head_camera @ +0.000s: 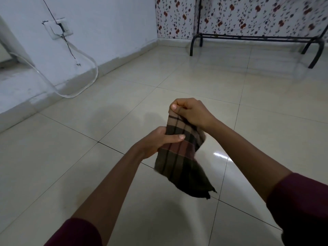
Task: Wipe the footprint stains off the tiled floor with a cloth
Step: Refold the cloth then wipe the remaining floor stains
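A brown and dark checked cloth (181, 162) hangs in the air above the cream tiled floor (177, 73), held by both hands. My right hand (191, 110) pinches its top edge between thumb and fingers. My left hand (158, 141) grips the cloth's middle from the left, thumb laid across the front. The lower corner of the cloth dangles free towards me. Faint dull smudges (106, 119) show on the tiles left of the hands; I cannot tell whether they are stains or shadows.
A white wall with a socket plate (57, 28) and a clear looping hose (83, 82) runs along the left. A black metal frame (252, 39) stands at the back right before a flowered wall covering (248, 16).
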